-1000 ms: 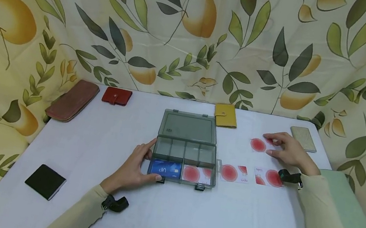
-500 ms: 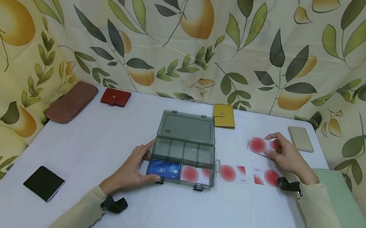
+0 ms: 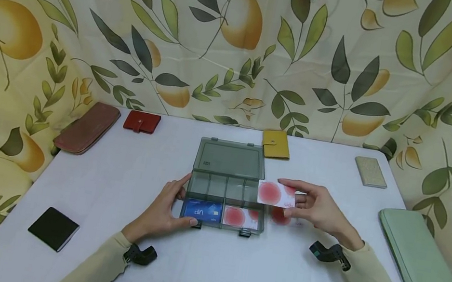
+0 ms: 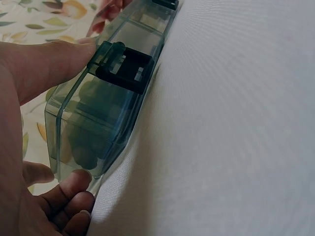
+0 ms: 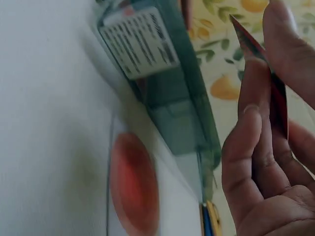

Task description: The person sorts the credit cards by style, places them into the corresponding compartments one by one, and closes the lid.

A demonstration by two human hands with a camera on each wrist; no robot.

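Observation:
An open green-tinted plastic box (image 3: 233,152) with compartments lies at mid-table, its lid folded back. My left hand (image 3: 163,207) grips its left side, thumb on the front rim by a latch (image 4: 125,69) and fingers low against the side. In the front compartments lie a blue VIP card (image 3: 203,211) and a white card with red circles (image 3: 235,216). My right hand (image 3: 321,209) pinches another red-circled card (image 3: 269,193) above the box's right edge; the right wrist view shows this held card (image 5: 278,98) edge-on. Beneath, another card (image 3: 280,216) on the table is partly hidden by the held card and hand.
A yellow wallet (image 3: 276,143) touches the lid's right side. Along the back left are a red wallet (image 3: 142,121) and a brown zip case (image 3: 87,127). A black booklet (image 3: 53,229) lies front left. On the right are a beige booklet (image 3: 371,172) and a green case (image 3: 419,257).
My right hand has picked up the rear red-circled card from the table and carried it left to the box. The left hand keeps its grip on the box.

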